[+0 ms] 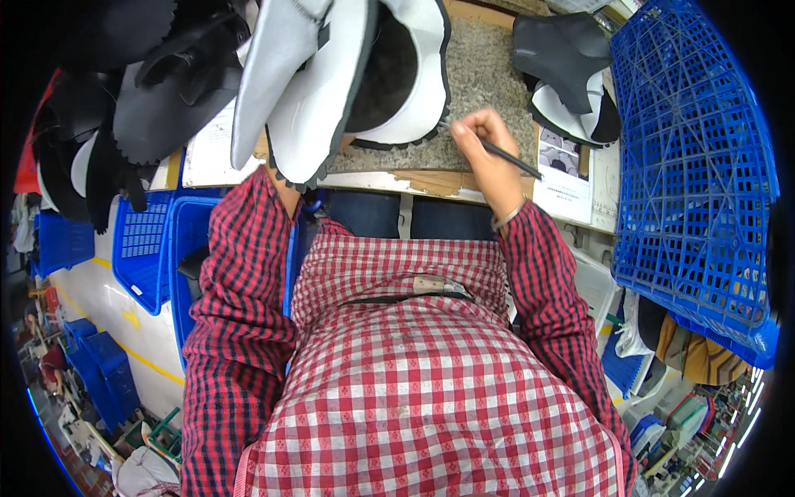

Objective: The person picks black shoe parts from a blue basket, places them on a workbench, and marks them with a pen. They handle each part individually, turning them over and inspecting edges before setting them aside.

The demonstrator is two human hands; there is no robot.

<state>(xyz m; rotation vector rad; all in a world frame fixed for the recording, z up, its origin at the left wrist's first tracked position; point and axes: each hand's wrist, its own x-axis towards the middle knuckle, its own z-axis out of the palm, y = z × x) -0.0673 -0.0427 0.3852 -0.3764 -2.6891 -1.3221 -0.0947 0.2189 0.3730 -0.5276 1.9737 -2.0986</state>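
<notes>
A large shoe upper (319, 108), white inside with a dark toothed edge, rises at the front of the work table. My left hand (286, 195) is behind it; only a bit by the wrist shows, and its fingers are hidden. Joined to it or just beside it, a curved white-lined upper (425, 62) lies open over the grey rough-surfaced board (489, 70). My right hand (487, 142) is closed round a slim black pen (517, 161). Its tip end points left, close to the curved upper's toothed edge; I cannot tell whether it touches.
Dark uppers (174, 99) are piled at the left. More black and white pieces (567, 62) lie right of the board, above a printed sheet (563, 186). A tall blue crate (696, 166) stands along the right side. Blue bins (142, 253) stand on the floor at left.
</notes>
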